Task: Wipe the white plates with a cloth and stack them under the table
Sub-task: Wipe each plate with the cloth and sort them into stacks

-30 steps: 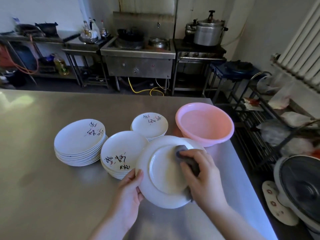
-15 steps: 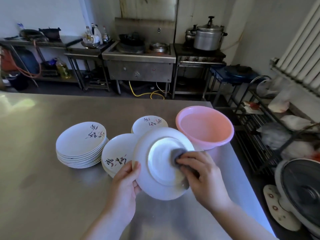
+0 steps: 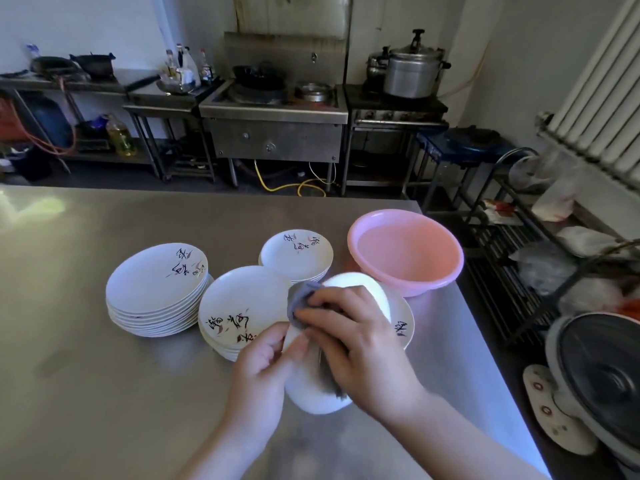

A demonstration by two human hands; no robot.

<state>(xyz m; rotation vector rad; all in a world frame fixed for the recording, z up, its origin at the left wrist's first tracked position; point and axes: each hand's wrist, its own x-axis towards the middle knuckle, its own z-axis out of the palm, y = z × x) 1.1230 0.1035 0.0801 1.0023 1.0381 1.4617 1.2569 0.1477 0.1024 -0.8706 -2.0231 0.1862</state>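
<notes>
- Two hands are working on one white plate (image 3: pixel 360 287), tilted on edge above the steel table (image 3: pixel 86 393).
- The right hand (image 3: pixel 360 344) is pressing a grey cloth (image 3: pixel 300 299) against it, fingers curled around the cloth.
- The left hand (image 3: pixel 263 372) is pinching the plate's near rim.
- Three plate stacks (image 3: pixel 156 282) and a pink basin (image 3: pixel 405 251) are sitting just beyond.

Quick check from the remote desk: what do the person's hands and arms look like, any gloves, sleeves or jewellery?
Both are bare. The left hand and right hand wear no gloves, and I can see no rings, watch or bracelet. Both forearms are uncovered down to the bottom edge of the frame, so no sleeve shows. No cables or markings.
</notes>
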